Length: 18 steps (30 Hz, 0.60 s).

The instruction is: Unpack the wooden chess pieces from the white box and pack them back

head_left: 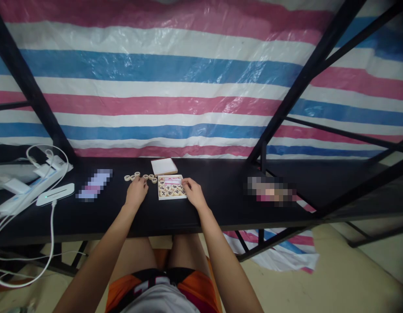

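A small white box (171, 188) lies on the black table (227, 204), filled with round wooden chess discs bearing characters. My right hand (193, 192) rests at the box's right edge, fingers curled on the discs there. My left hand (136, 190) sits just left of the box, fingers bent down near a row of loose discs (136, 176). What the left fingers hold, if anything, is hidden. The box's white lid (164, 166) lies behind the box.
A white power strip with plugs and cables (31, 184) and a flat white device (55, 194) occupy the table's left end. Blurred patches lie left (94, 184) and right (269, 190). Black frame bars (286, 100) cross on the right. A striped tarp hangs behind.
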Tool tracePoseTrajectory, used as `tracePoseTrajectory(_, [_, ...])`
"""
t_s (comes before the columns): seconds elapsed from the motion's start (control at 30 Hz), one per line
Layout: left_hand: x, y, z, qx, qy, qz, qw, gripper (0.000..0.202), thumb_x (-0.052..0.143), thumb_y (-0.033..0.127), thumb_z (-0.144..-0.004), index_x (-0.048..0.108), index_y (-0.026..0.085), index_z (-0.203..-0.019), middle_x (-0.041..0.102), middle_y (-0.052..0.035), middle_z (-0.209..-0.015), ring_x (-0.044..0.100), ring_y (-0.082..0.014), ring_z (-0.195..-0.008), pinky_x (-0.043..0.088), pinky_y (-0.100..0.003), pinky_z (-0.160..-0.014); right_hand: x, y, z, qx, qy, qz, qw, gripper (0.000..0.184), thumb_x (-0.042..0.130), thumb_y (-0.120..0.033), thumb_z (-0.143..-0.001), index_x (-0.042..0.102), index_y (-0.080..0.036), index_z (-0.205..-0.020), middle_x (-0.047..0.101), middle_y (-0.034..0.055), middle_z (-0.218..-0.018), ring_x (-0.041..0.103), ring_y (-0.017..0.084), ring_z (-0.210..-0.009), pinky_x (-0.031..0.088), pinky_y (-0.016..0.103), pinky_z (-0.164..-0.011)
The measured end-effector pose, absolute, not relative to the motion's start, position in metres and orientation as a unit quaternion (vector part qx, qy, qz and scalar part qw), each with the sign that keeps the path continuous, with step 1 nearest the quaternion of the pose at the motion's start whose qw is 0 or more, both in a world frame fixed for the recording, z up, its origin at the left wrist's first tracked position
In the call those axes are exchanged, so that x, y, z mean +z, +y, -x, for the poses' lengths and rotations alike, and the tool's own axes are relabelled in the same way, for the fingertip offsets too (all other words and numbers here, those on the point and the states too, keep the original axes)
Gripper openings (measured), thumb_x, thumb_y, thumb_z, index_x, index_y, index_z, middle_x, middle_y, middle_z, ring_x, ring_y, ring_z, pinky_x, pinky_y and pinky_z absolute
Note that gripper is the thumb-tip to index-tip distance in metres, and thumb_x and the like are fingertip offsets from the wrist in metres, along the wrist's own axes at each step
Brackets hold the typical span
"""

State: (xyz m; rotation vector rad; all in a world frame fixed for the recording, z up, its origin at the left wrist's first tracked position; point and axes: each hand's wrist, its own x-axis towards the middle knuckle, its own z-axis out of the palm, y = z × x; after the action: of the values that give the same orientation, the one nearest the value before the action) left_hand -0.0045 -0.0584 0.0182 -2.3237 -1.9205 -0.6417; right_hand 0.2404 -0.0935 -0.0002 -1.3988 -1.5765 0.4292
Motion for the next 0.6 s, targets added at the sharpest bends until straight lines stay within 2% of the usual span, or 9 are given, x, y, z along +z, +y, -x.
tracePoseTrajectory(0.17, [0.009,-0.051,0.006,-0.289,-0.566,0.770,-0.055,0.017,0.050,0.018,-0.081,0.063,0.017,-0.092,0.061,-0.0097,-0.102,0.061,-0.0222,-0.090,0.048,-0.034,-0.083,-0.002,-0.092,-0.241,0.173,-0.647,0.569,0.476,0.024,0.042,-0.031,-0.083,0.063,-0.021,-0.091,0.068,0.0045,-0.090,0.062,0.018,-0.084,0.045,0.030,-0.082])
tracePoseTrajectory(0.27, [0.005,-0.049,0.003,-0.388,-0.510,0.760,-0.107,0.020,0.053,0.025,-0.081,0.062,0.018,-0.098,0.063,-0.0085,-0.105,0.061,-0.0204,-0.092,0.050,-0.034,-0.085,-0.002,-0.093,-0.241,0.175,-0.643,0.573,0.477,0.024,0.043,-0.031,-0.083,0.063,-0.021,-0.091,0.068,0.0044,-0.089,0.062,0.018,-0.083,0.045,0.030,-0.082])
tracePoseTrajectory(0.37, [0.008,-0.047,-0.007,-0.452,-0.457,0.736,-0.215,0.025,0.056,0.033,-0.080,0.062,0.017,-0.099,0.066,-0.0074,-0.100,0.063,-0.0184,-0.088,0.052,-0.032,-0.082,-0.001,-0.093,-0.241,0.179,-0.645,0.571,0.476,0.024,0.044,-0.031,-0.083,0.064,-0.020,-0.091,0.067,0.0047,-0.089,0.062,0.018,-0.083,0.046,0.030,-0.082])
tracePoseTrajectory(0.47, [0.019,-0.043,-0.025,-0.440,-0.423,0.733,-0.302,0.034,0.061,0.034,-0.076,0.061,0.016,-0.104,0.068,-0.0075,-0.099,0.064,-0.0182,-0.086,0.052,-0.031,-0.080,-0.001,-0.093,-0.242,0.179,-0.647,0.569,0.474,0.025,0.043,-0.032,-0.084,0.064,-0.020,-0.092,0.067,0.0048,-0.090,0.062,0.018,-0.084,0.045,0.030,-0.082])
tracePoseTrajectory(0.53, [0.028,-0.041,-0.038,-0.384,-0.398,0.780,-0.292,0.032,0.059,0.030,-0.076,0.063,0.016,-0.105,0.068,-0.0063,-0.099,0.064,-0.0178,-0.086,0.050,-0.030,-0.081,-0.002,-0.093,-0.242,0.179,-0.646,0.572,0.472,0.025,0.044,-0.033,-0.084,0.064,-0.020,-0.092,0.068,0.0046,-0.090,0.062,0.018,-0.084,0.046,0.030,-0.082])
tracePoseTrajectory(0.6, [0.036,-0.040,-0.049,-0.310,-0.385,0.835,-0.241,0.020,0.057,0.022,-0.075,0.067,0.016,-0.092,0.070,-0.0040,-0.088,0.063,-0.0171,-0.081,0.049,-0.028,-0.081,-0.002,-0.093,-0.243,0.181,-0.645,0.575,0.470,0.025,0.044,-0.034,-0.084,0.064,-0.020,-0.092,0.068,0.0042,-0.089,0.062,0.018,-0.083,0.046,0.030,-0.081])
